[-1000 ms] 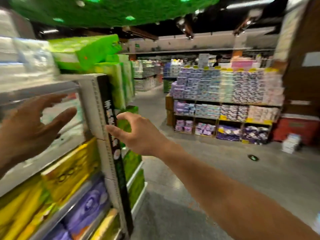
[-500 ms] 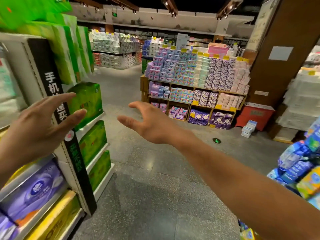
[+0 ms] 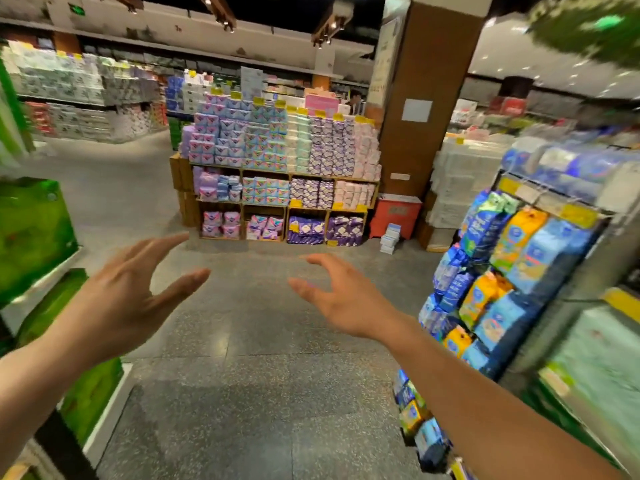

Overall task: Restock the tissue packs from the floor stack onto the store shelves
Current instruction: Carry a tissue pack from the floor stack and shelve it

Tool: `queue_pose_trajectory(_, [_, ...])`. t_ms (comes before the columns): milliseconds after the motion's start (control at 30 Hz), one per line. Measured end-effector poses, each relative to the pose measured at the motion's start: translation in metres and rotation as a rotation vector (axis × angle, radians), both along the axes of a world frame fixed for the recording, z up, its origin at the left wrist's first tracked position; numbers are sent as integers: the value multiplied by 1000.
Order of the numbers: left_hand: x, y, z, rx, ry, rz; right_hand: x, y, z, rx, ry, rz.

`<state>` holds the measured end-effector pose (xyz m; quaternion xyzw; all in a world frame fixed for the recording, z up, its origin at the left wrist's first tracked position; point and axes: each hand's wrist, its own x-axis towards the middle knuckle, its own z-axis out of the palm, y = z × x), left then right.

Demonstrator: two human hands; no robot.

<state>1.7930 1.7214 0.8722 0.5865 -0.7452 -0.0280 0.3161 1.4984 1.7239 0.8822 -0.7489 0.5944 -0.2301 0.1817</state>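
Lit moderately bright from ceiling spotlights [image 3: 225,26] set against a dark ceiling. Faint sheen on the grey floor [image 3: 221,337], with a darker shadow patch nearer the camera. Sharp only at centre, on the pastel display shelf [image 3: 277,174]. Smeared by motion at both sides: green packs [image 3: 31,230], blue hanging packs [image 3: 512,265]. Bowed by the wide lens at the pillar [image 3: 426,98]. Slightly soft on the left hand [image 3: 121,299] and right hand [image 3: 346,303].

Speckled grey stone floor [image 3: 249,375], brown square pillar [image 3: 426,150], wooden display rack [image 3: 180,174] mid-aisle, dark ceiling [image 3: 277,8] with spotlights [image 3: 227,26]
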Motion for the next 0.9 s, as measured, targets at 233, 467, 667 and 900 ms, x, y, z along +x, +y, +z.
queue_pose_trajectory(233, [-50, -17, -7, 0, -2, -211, -52, 7, -1, -8, 27, -200])
queue_pose_trajectory(467, [-107, -87, -9, -27, -30, -317, -106, -42, -7, -34, 52, -333])
queue_pose_trajectory(667, [-184, -195, -17, -30, -92, -415, -173, -125, -16, -42, 46, -403])
queue_pose_trajectory(900, [-258, -340, -9, -33, -147, -464, -244, -252, -10, -28, 113, -434])
